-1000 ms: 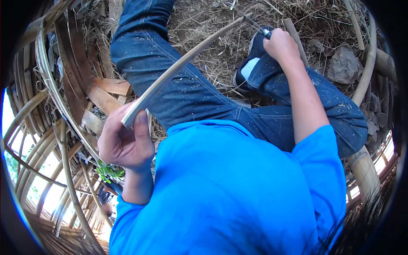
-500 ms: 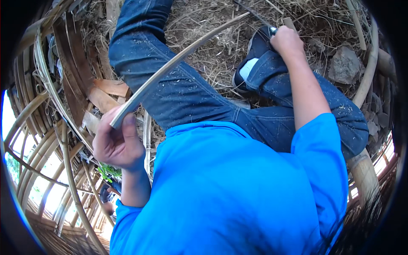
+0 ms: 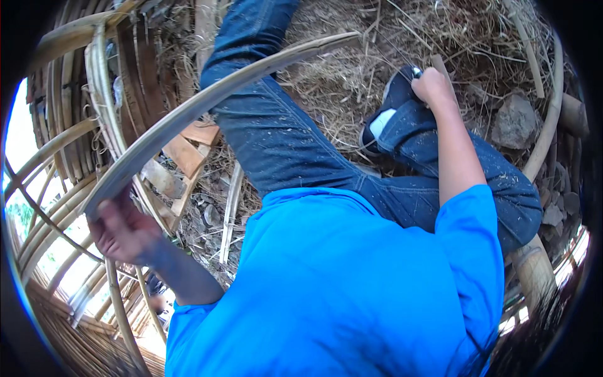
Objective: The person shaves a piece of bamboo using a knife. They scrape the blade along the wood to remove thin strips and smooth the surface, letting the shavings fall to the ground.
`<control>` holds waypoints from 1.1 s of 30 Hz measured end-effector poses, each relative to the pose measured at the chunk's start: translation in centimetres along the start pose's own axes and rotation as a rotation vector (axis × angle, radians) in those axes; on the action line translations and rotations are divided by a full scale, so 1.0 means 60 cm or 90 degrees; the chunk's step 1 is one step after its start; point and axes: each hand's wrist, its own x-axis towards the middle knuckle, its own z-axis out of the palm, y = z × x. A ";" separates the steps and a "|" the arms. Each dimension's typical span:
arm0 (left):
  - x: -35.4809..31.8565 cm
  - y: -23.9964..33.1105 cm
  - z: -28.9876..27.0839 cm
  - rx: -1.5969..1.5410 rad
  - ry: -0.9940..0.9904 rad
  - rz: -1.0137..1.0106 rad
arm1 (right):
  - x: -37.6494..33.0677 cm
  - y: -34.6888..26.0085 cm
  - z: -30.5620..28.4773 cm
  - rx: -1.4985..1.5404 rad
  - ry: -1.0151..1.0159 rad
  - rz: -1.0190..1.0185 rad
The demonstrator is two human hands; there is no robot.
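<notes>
both hands are busy with one long strip. left hand (image 3: 122,229) is closed in a fist around the near end of a curved bamboo strip (image 3: 207,100), low at the left edge of the view (it is blurred, so the finger positions are hard to read). right hand (image 3: 434,85) is curled shut at the far right, beside a dark shoe (image 3: 392,103); something small and pale shows at its knuckles, possibly a tool handle, but i cannot tell what it is.

the strip arcs from the left fist up across the blue jeans (image 3: 282,144) toward the straw-covered ground (image 3: 352,63), its far tip free and apart from the right hand. it looks smooth and evenly thinned along the visible length, so i judge the shaving well advanced on this piece. more bent bamboo poles (image 3: 56,163) and flat offcuts (image 3: 188,151) lie at the left, apparently stock or waste, and a grey stone (image 3: 515,122) sits near the right.
</notes>
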 end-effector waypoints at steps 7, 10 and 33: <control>-0.059 -0.038 0.099 0.136 -0.045 0.022 | -0.067 -0.048 -0.109 0.580 -0.230 0.069; -0.080 -0.039 0.118 0.132 -0.105 -0.005 | -0.099 -0.076 -0.129 0.678 -0.219 0.006; -0.114 0.021 0.144 0.198 -0.299 0.140 | -0.407 -0.173 -0.132 0.668 -0.153 -0.438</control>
